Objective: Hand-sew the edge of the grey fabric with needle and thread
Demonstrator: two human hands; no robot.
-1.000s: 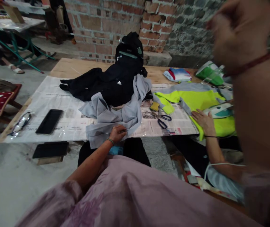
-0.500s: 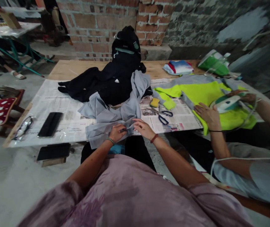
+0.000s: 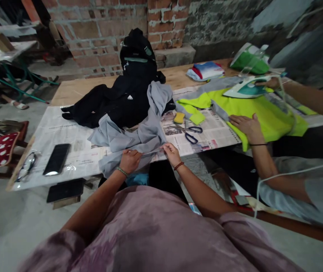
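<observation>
Grey trousers-like cloth (image 3: 130,134) lies crumpled across the near table edge, partly over a black garment (image 3: 107,104) with a small white logo. My left hand (image 3: 131,161) is closed on the near edge of the grey cloth, fingers curled under. My right hand (image 3: 171,153) pinches the same cloth a little to the right, thumb and fingertips together. Between the two hands the edge is drawn fairly straight. To the right of the cloth lie dark-handled scissors (image 3: 191,136) and a yellow sponge-like block (image 3: 179,118).
A co-worker at the right holds an iron (image 3: 246,87) above a yellow-green garment (image 3: 252,113), the other hand flat on it. Newspaper (image 3: 56,124) covers the table. A phone (image 3: 56,159), glasses (image 3: 27,166), a black backpack (image 3: 137,56) and folded clothes (image 3: 206,70) lie about.
My hands have moved apart along the cloth's edge, and my right hand has closed into a pinch. The co-worker's iron has lifted and moved back and left. The view has shifted slightly.
</observation>
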